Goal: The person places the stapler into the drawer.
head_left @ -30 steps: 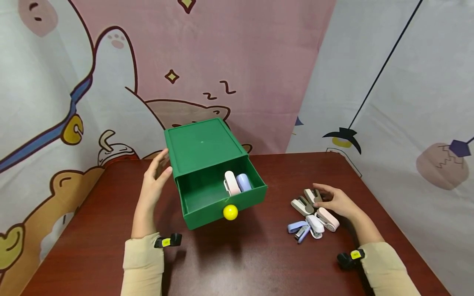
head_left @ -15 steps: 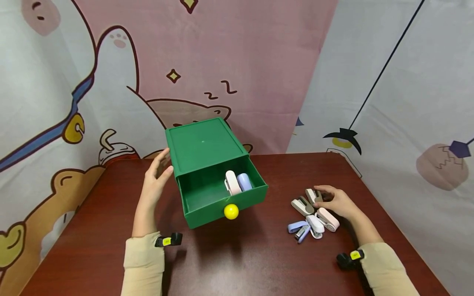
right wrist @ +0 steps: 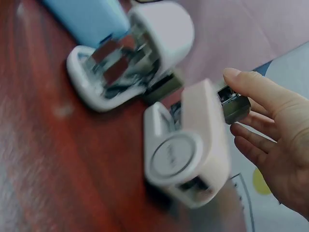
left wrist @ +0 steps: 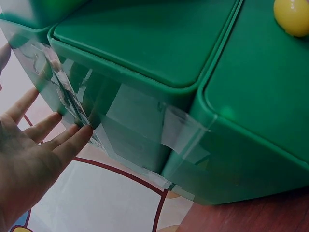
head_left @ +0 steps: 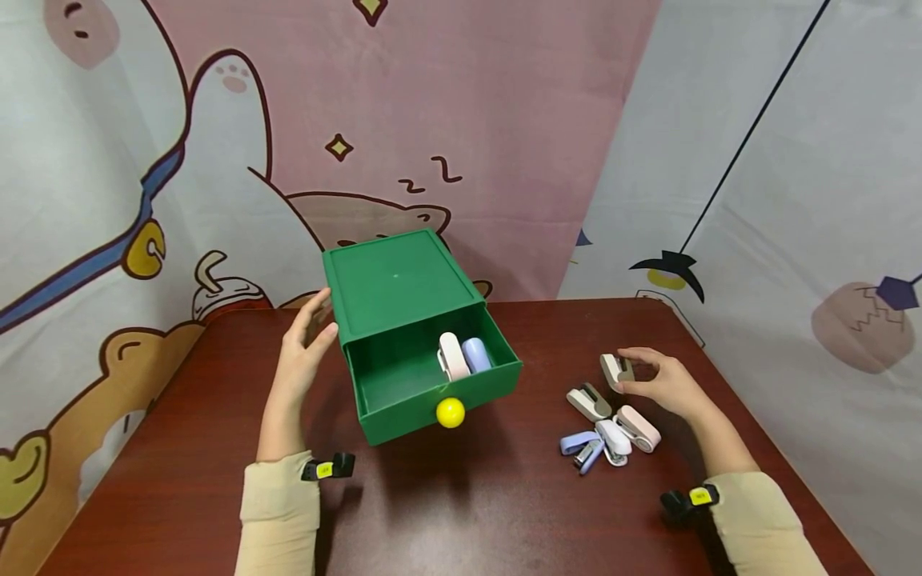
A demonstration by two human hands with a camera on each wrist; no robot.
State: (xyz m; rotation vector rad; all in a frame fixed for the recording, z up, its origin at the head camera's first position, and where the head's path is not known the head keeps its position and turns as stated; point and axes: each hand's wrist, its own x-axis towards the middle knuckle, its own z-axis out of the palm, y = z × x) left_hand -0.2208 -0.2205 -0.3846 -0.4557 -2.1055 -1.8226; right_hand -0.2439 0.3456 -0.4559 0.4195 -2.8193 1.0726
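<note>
My right hand (head_left: 666, 386) pinches a white-and-grey stapler (head_left: 614, 370) between thumb and fingers, slightly apart from the other staplers. Its grey end (right wrist: 237, 107) shows at the fingertips in the right wrist view, partly behind a pale pink stapler (right wrist: 205, 140). On the left, a green drawer box (head_left: 399, 284) has its drawer pulled out, with a yellow ball knob (head_left: 450, 413) in front. A pink stapler (head_left: 453, 357) and a light blue one (head_left: 476, 354) lie inside the drawer. The extended fingers of my left hand (left wrist: 38, 154) touch the box's side, which bears clear tape.
Near the right hand lie another white-and-grey stapler (head_left: 589, 402), a pink stapler (head_left: 638, 428), a white stapler (head_left: 613, 441) and a blue stapler (head_left: 580, 442). They sit close together on the dark red table (head_left: 519, 512). A printed cloth (head_left: 519, 144) hangs behind.
My right hand has moved slightly away and to the right, carrying the white-and-grey stapler out from the group. The left hand and the drawer box stay in place.
</note>
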